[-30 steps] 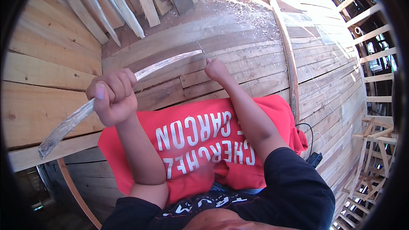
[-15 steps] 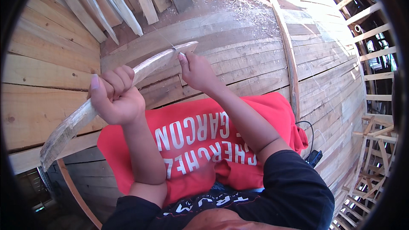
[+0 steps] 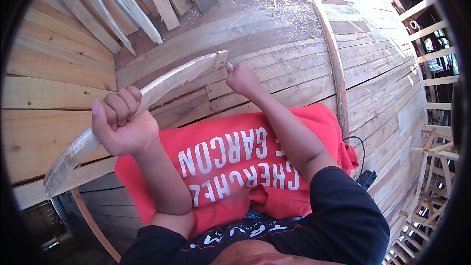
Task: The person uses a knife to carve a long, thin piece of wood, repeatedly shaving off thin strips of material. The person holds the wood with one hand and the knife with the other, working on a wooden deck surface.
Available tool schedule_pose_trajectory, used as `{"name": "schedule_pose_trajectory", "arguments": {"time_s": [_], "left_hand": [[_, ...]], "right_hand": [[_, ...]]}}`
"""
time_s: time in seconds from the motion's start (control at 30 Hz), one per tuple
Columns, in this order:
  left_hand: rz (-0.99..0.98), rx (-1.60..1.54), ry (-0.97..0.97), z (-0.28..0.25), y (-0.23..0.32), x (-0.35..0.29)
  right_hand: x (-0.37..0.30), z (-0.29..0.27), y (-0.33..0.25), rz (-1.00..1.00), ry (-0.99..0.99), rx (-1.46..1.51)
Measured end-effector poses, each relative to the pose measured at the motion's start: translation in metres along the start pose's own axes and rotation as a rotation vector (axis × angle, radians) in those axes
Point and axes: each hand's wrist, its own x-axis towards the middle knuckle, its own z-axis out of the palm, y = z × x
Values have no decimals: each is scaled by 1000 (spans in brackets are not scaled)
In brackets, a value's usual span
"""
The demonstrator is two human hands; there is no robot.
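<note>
A long, curved piece of rough-cut wood slants across from the lower left up to the middle. My left hand is closed in a fist around it, left of centre. Its far tip lies just left of my right hand, whose fingers are closed, apart from the wood. From that fist a small, pale metallic bit pokes out towards the wood's tip; it looks like part of a thin tool, mostly hidden, its kind unclear. A red cloth with white lettering lies over my lap under both forearms.
Several planks lean at the upper left beside a plank wall. Wood shavings litter the board floor. A narrow wooden strip runs along it. At the right are a dark cable and a small black device, with slatted framing beyond.
My right hand has moved right, off the tip of the curved wood, carrying the thin tool. My left hand and the wood have shifted slightly left and down.
</note>
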Motion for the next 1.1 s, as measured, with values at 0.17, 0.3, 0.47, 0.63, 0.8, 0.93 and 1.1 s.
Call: {"name": "schedule_pose_trajectory", "arguments": {"time_s": [0.17, 0.3, 0.47, 0.63, 0.8, 0.93, 1.1], "left_hand": [[-40, -90, 55, -5, 10, -1], [-28, -33, 77, -5, -8, 3], [-17, -26, 61, -13, -10, 7], [-21, 59, 240, -3, -7, 8], [-28, 46, 239, -12, -9, 8], [-26, 58, 205, 1, -8, 4], [-14, 27, 107, -2, -9, -1]], "right_hand": [[-41, -30, -56, -149, 17, -2], [-8, -21, -10, 4, 48, 6], [-20, -22, -37, -175, 22, 1], [-10, -9, -25, -172, 80, 64], [-16, -5, -34, -131, 116, -30], [0, -4, -12, -80, 94, -4], [-12, -9, -27, -188, 162, -37]]}}
